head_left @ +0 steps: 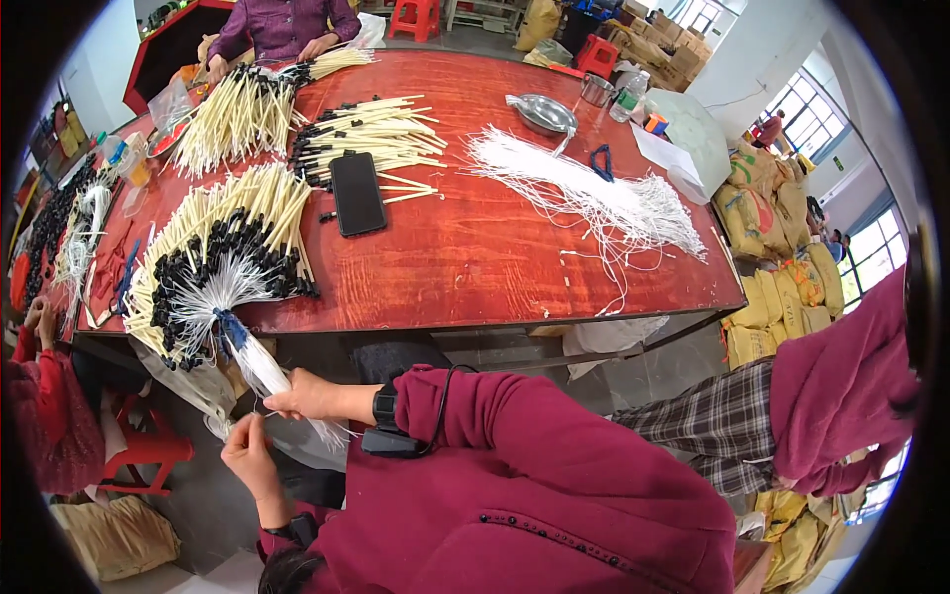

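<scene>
My right hand (309, 396) is closed round a thick bundle of white cords (255, 364) just off the table's near edge. Dark blue ties (231, 327) wrap the bundle. Beyond them the cords fan out into black fittings (265, 259) and pale yellow sticks (259, 198) lying on the table. Loose cord ends hang below that hand. Lower and to its left, my left hand (250, 453) has its fingers pinched together near a thin white strand that runs toward the bundle; its fingertips show only small.
On the red table (416, 282) lie a black phone (357, 194), more sticks (381, 134), loose white cords (604, 193), a metal dish (544, 113) and a bottle (629, 97). A person (287, 25) sits opposite; others are at left and right. A red stool (148, 450) stands left.
</scene>
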